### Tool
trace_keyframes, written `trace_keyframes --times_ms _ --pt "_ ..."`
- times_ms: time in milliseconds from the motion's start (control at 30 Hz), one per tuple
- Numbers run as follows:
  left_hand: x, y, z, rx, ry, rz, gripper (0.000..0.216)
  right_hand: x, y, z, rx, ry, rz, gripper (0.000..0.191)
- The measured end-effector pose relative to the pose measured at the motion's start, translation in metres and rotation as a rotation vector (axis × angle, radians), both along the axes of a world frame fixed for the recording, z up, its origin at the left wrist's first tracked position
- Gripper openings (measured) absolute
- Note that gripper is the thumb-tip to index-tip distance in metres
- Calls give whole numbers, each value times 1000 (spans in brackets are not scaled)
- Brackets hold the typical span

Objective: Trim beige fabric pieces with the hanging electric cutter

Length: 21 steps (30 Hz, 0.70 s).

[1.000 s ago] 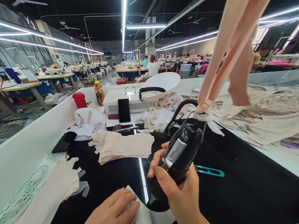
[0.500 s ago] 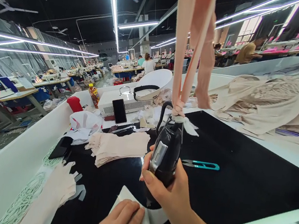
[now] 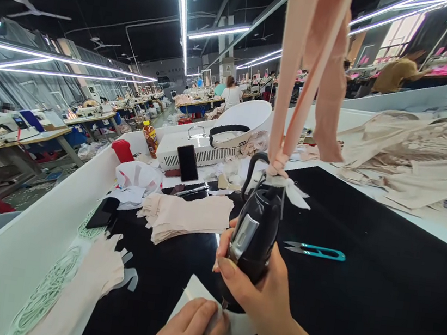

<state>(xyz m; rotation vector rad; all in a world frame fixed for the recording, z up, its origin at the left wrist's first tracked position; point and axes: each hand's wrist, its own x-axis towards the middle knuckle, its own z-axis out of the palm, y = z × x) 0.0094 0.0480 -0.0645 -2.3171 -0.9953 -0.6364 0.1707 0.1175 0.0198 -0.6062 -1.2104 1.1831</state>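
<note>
The right hand point(image 3: 270, 300) is wrapped around a black handheld tool point(image 3: 254, 237), with the thumb across the near side and the fingers curled around the left; the grip is closed firmly on the body, which stands nearly upright with a slight lean. The tool's lower tip is just beside the fingers of the left hand point(image 3: 190, 331), over a pale cloth piece point(image 3: 190, 289) at the near edge; whether the tip touches the cloth is hard to tell. The left hand lies on that cloth, fingers close together, and I cannot tell whether it pinches a fold or only presses down. At the tool's top, pink fabric strips point(image 3: 291, 77) are knotted and run upward out of view, beside a curved black cord point(image 3: 249, 176). Under everything spreads a glossy black tabletop point(image 3: 389, 288). To the right of the tool lie teal snips point(image 3: 321, 252), blades pointing left. Farther off to the left sits a stack of beige cloth pieces point(image 3: 190, 215), and nearer on the left are a longer pale stack point(image 3: 88, 276) and coiled green cord point(image 3: 48, 290). Beyond, a phone point(image 3: 187, 163) leans against a white vented box point(image 3: 165, 151), with a bottle point(image 3: 150, 140) to its left. Beige fabric point(image 3: 426, 161) is heaped on the far right. Farther still, a person in a mustard top point(image 3: 396, 75) sits on the right.
</note>
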Motion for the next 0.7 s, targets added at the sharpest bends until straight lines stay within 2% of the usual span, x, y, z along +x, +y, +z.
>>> trace_keyframes --times_ms 267,500,700 --pt "1 2 2 -2 -13 3 34 -2 0 6 26 -48 -81 21" --pt "7 2 11 -28 -79 -26 29 25 2 11 41 50 -129 27" --pt "26 4 2 -117 -85 -59 26 40 -1 5 80 -2 -158 26"
